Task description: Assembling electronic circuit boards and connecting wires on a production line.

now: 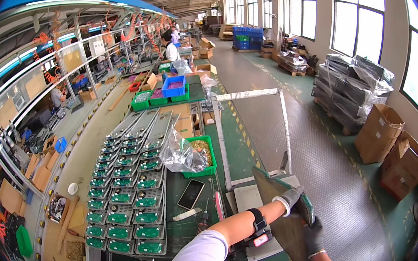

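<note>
At the lower right, a flat grey panel point(283, 227) stands tilted on edge beside the bench. My left hand point(292, 198), in a grey glove, is closed on the panel's upper edge near its greenish corner. Lower on the same side, my right hand point(314, 238), in a darker glove, grips the panel's edge; its fingers are partly hidden. Left of my arm, overlapping rows of grey metal trays point(165, 179) with green circuit boards point(148, 232) cover the bench.
A white-framed trolley point(286, 127) stands just beyond the panel. On the bench lie a phone point(191, 194), a screwdriver point(206, 215) and a green bin point(212, 157) beside a clear plastic bag point(180, 152). Cardboard boxes point(378, 132) and wrapped stacks point(343, 89) line the right wall.
</note>
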